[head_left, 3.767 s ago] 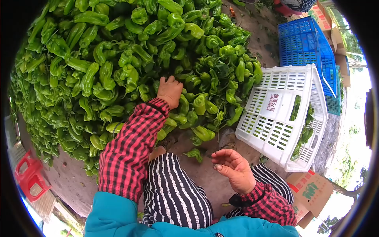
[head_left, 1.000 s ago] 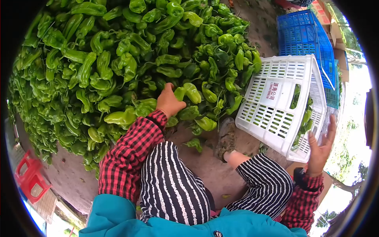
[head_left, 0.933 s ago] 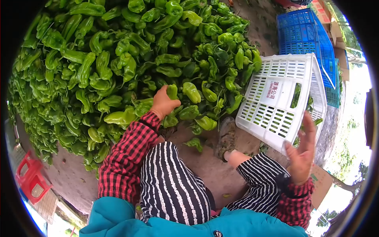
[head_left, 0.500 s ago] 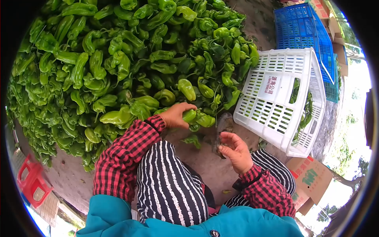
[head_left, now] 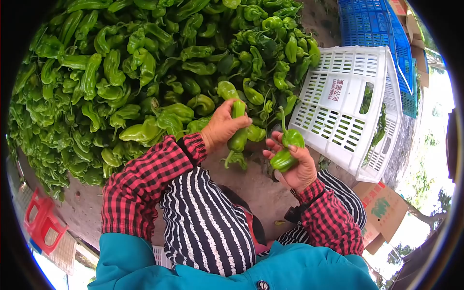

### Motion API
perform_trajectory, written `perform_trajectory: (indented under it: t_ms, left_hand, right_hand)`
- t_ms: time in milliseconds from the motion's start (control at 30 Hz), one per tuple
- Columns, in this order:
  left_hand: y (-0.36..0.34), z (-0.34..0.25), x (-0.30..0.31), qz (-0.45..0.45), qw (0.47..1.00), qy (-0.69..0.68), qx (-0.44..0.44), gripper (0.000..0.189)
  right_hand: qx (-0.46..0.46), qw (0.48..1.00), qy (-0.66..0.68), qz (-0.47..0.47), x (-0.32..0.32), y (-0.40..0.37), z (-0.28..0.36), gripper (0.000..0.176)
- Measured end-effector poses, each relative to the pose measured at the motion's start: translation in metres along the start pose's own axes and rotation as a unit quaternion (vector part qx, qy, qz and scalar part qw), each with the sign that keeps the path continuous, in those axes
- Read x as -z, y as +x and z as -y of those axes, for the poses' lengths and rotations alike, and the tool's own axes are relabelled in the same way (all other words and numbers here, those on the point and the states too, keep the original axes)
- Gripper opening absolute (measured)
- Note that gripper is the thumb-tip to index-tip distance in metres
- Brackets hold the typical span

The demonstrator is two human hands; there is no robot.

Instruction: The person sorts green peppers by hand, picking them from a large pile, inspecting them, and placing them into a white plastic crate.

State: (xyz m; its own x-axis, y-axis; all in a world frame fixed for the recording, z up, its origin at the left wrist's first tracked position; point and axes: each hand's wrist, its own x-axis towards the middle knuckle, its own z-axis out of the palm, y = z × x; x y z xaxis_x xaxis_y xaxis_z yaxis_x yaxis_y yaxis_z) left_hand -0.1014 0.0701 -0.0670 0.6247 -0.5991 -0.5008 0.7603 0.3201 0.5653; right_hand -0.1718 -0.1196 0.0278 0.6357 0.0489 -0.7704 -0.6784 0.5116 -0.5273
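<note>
A large heap of green peppers [head_left: 159, 63] fills the upper left and centre. My left hand [head_left: 226, 124], at the heap's lower edge, has its fingers closed round a long green pepper [head_left: 238, 123] held roughly upright. Just to the right, my right hand [head_left: 296, 162] grips a shorter, plump green pepper [head_left: 288, 151] between thumb and fingers, its curved stem pointing up. The two hands are apart. Below my left hand, a small crumpled pepper [head_left: 235, 159] shows near the ground.
A white slatted crate [head_left: 333, 108] leans on its side at the right, with green peppers inside. Blue crates [head_left: 369, 29] stand behind it. A cardboard box [head_left: 384, 210] lies at the lower right. A red plastic stool [head_left: 43, 222] is at the lower left.
My left hand has risen slightly and now holds a long pepper upright. My right hand, which showed no pepper before, has moved up and holds a plump one.
</note>
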Motion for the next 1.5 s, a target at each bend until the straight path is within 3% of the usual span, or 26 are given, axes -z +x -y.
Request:
perform_trajectory:
  t_ms: [33, 100, 167, 267, 333, 367, 400, 433, 467, 533, 567, 633, 700, 767, 800, 833, 900, 967, 1100, 1167, 1233, 1267, 1333, 1367, 1433, 1500]
  left_hand:
    - [0.002, 0.001, -0.008, -0.045, 0.998, 0.031, -0.035, 0.045]
    - [0.002, 0.004, -0.024, -0.023, 0.993, 0.115, -0.032, 0.049]
    - [-0.001, 0.01, -0.037, 0.064, 0.995, 0.079, -0.012, 0.039]
    - [0.012, 0.025, -0.036, 0.09, 0.992, 0.093, -0.01, 0.04]
    - [0.021, 0.032, -0.026, 0.158, 0.965, -0.138, 0.154, 0.035]
    - [0.024, 0.044, -0.014, 0.161, 0.965, -0.14, 0.155, 0.035]
    - [0.027, 0.061, 0.004, 0.239, 0.94, 0.243, -0.009, 0.032]
    - [0.031, 0.074, 0.015, 0.271, 0.746, 0.583, -0.173, 0.031]
    - [0.032, 0.085, 0.017, 0.273, 0.746, 0.581, -0.176, 0.031]
    - [0.029, 0.102, 0.015, 0.502, 0.499, 0.683, -0.179, 0.043]
    - [0.028, 0.108, 0.015, 0.503, 0.497, 0.684, -0.18, 0.043]
    - [0.03, 0.119, 0.019, 0.527, 0.382, 0.734, -0.195, 0.052]
    - [0.035, 0.13, 0.031, 0.532, 0.359, 0.747, -0.173, 0.052]
    - [0.033, 0.127, 0.029, 0.504, 0.266, 0.814, -0.112, 0.051]
    - [0.035, 0.131, 0.028, 0.497, 0.25, 0.823, -0.118, 0.05]
    - [0.034, 0.126, 0.025, 0.494, 0.251, 0.825, -0.115, 0.05]
    - [0.035, 0.109, 0.017, 0.428, 0.276, 0.854, -0.104, 0.05]
    - [0.041, 0.115, 0.023, 0.403, 0.296, 0.859, -0.109, 0.049]
    - [0.041, 0.104, 0.019, 0.309, 0.346, 0.874, -0.146, 0.042]
    - [0.042, 0.08, 0.013, 0.277, 0.367, 0.872, -0.167, 0.041]
    - [0.046, 0.057, 0.01, 0.15, 0.407, 0.854, -0.289, 0.038]
    - [0.046, 0.046, 0.01, 0.149, 0.407, 0.854, -0.288, 0.038]
    - [0.048, 0.025, 0.015, 0.036, 0.428, 0.854, -0.293, 0.042]
    - [0.059, 0.012, 0.029, -0.089, 0.478, 0.822, -0.298, 0.043]
    - [0.06, -0.036, 0.03, -0.134, 0.471, 0.829, -0.271, 0.048]
    - [0.065, -0.067, 0.037, -0.196, 0.684, 0.662, -0.233, 0.051]
  right_hand:
    - [-0.017, 0.999, 0.045, 0.011, -0.002, -0.001, 0.002, 0.06]
    - [-0.036, 0.995, 0.091, 0.02, -0.006, -0.006, 0.002, 0.062]
    - [-0.035, 0.994, 0.036, 0.101, -0.014, -0.01, -0.007, 0.073]
    - [-0.014, 0.999, -0.019, 0.033, -0.016, -0.013, -0.015, 0.068]
    - [0.008, 0.999, -0.039, -0.009, -0.014, -0.018, -0.006, 0.059]
    - [0.009, 0.999, -0.04, -0.012, -0.014, -0.027, 0.006, 0.059]
    - [0.038, 0.999, -0.032, -0.022, -0.017, -0.04, 0.021, 0.059]
    - [0.066, 0.997, -0.024, -0.031, -0.019, -0.054, 0.038, 0.059]
    - [0.125, 0.991, -0.056, -0.011, -0.018, -0.067, 0.057, 0.059]
    - [0.238, 0.966, -0.103, 0.021, -0.014, -0.094, 0.099, 0.059]
    - [0.293, 0.949, -0.117, 0.031, -0.008, -0.108, 0.122, 0.058]
    - [0.34, 0.933, -0.085, -0.08, 0.028, -0.141, 0.173, 0.058]
    - [0.372, 0.892, -0.103, -0.237, 0.087, -0.158, 0.222, 0.061]
    - [0.335, 0.834, 0.071, -0.432, 0.088, -0.16, 0.237, 0.064]
    - [0.312, 0.83, 0.114, -0.448, 0.105, -0.167, 0.243, 0.061]
    - [0.31, 0.833, 0.114, -0.444, 0.107, -0.165, 0.233, 0.061]
    - [0.375, 0.853, -0.14, -0.335, 0.096, -0.155, 0.206, 0.058]
    - [0.366, 0.897, -0.183, -0.168, 0.043, -0.128, 0.166, 0.06]
    - [0.268, 0.953, -0.121, -0.066, -0.029, -0.084, 0.09, 0.056]
    - [0.186, 0.974, -0.112, -0.065, -0.028, -0.07, 0.06, 0.051]
    - [0.121, 0.983, -0.118, -0.078, -0.023, -0.062, 0.039, 0.05]
    - [0.121, 0.983, -0.118, -0.077, -0.019, -0.059, 0.034, 0.05]
    - [0.111, 0.968, -0.209, -0.083, -0.013, -0.056, 0.029, 0.05]
    - [0.115, 0.968, -0.208, -0.084, -0.009, -0.053, 0.028, 0.05]
    - [0.117, 0.97, -0.187, -0.101, -0.004, -0.048, 0.03, 0.049]
    - [0.12, 0.971, -0.182, -0.095, -0.005, -0.043, 0.032, 0.048]
